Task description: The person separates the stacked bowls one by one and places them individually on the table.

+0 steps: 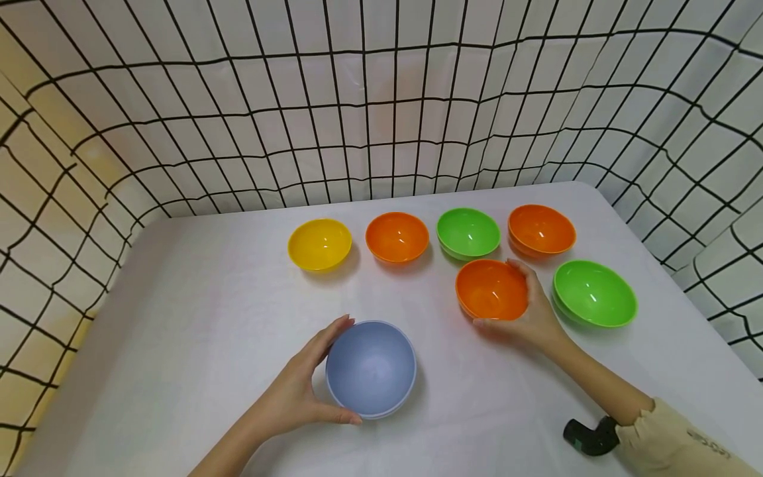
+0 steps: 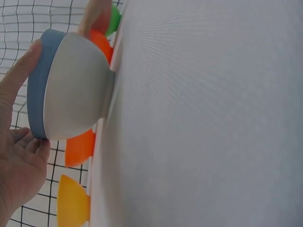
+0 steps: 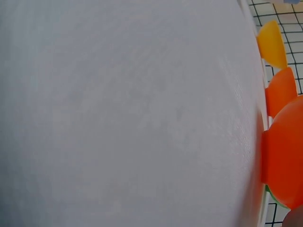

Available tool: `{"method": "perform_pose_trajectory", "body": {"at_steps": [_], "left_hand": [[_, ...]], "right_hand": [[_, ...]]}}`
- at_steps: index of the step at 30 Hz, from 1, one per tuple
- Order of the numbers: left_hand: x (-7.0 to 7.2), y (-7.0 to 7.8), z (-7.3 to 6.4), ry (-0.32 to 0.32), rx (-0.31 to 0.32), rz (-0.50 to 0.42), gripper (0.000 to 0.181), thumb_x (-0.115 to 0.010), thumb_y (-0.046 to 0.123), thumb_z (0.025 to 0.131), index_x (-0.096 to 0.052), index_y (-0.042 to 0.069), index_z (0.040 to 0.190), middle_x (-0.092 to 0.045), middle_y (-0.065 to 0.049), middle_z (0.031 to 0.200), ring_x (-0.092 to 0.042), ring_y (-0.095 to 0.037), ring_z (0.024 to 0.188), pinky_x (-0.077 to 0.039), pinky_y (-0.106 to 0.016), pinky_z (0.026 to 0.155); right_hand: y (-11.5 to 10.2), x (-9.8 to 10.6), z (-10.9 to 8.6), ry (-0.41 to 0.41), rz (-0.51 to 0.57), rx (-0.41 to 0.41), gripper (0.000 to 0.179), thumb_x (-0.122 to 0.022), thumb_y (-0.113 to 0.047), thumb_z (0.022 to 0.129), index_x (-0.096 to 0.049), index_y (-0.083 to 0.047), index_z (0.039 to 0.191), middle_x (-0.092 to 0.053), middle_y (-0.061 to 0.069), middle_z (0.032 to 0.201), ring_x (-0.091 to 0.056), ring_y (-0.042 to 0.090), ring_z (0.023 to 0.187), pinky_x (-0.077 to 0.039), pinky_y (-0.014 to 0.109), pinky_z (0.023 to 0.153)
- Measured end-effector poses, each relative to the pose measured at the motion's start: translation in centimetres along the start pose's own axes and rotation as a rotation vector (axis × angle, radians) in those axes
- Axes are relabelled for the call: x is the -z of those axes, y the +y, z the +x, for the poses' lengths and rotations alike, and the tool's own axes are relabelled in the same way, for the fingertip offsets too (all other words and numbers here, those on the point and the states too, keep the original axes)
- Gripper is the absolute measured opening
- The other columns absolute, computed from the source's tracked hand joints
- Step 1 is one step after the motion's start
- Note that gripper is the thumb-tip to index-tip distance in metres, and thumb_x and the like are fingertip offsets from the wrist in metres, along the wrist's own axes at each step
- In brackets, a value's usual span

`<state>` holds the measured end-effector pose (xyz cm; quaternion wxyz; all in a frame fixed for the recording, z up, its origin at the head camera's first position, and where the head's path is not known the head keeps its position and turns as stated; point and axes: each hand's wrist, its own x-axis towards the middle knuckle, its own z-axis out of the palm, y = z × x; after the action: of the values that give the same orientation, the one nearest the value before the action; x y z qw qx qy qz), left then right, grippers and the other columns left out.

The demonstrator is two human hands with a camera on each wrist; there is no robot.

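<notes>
My left hand (image 1: 301,391) grips a bowl (image 1: 371,368) from its left side, fingers at the far rim and thumb at the near rim. That bowl is blue inside; the left wrist view shows a blue band (image 2: 39,85) round its top and white (image 2: 75,90) below. Farther right, my right hand (image 1: 533,315) holds an orange bowl (image 1: 490,290) by its right side, thumb near and fingertips at the far rim. In the right wrist view the orange bowl (image 3: 286,151) stands at the right edge, a fingertip (image 3: 294,217) beneath it in the picture.
Along the back of the white table (image 1: 197,318) stand a yellow bowl (image 1: 320,245), an orange bowl (image 1: 397,237), a green bowl (image 1: 468,233) and another orange bowl (image 1: 541,230). Another green bowl (image 1: 595,293) is right of my right hand. A black elbow-shaped piece (image 1: 590,437) lies by the right sleeve (image 1: 679,440).
</notes>
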<state>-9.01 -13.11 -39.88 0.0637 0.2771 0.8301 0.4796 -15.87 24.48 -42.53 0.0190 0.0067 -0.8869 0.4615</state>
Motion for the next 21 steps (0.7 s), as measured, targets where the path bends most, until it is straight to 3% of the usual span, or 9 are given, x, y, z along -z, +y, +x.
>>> {"method": "perform_pose_trajectory", "body": {"at_steps": [10,16,21], "left_hand": [[-0.1,-0.4,-0.1,0.006,-0.001,-0.006,0.118,-0.086,0.044,0.053,-0.017,0.028,0.147,-0.033,0.0,0.146,-0.035,-0.018,0.133,-0.036,-0.041,0.104],[-0.1,-0.2,0.0,0.0,-0.003,-0.001,0.116,-0.083,0.048,0.055,-0.016,0.028,0.147,-0.033,0.003,0.146,-0.035,-0.017,0.132,-0.036,-0.04,0.104],[0.0,-0.1,0.0,-0.004,-0.004,0.006,0.114,-0.081,0.051,0.057,-0.016,0.029,0.147,-0.033,0.003,0.146,-0.035,-0.017,0.133,-0.036,-0.041,0.104]], "right_hand": [[-0.8,1.1,0.4,-0.114,-0.153,0.025,0.126,-0.086,-0.042,0.059,0.0,-0.017,0.148,-0.02,0.019,0.148,-0.025,0.04,0.131,-0.03,0.065,0.099],[-0.9,1.3,0.2,-0.127,-0.19,0.015,0.126,-0.084,-0.045,0.06,-0.001,-0.014,0.149,-0.017,0.017,0.15,-0.025,0.04,0.131,-0.029,0.065,0.099],[-1.0,1.5,0.0,-0.105,-0.214,0.069,0.127,-0.086,-0.043,0.056,-0.004,-0.015,0.149,-0.02,0.018,0.149,-0.027,0.041,0.13,-0.031,0.067,0.096]]}}
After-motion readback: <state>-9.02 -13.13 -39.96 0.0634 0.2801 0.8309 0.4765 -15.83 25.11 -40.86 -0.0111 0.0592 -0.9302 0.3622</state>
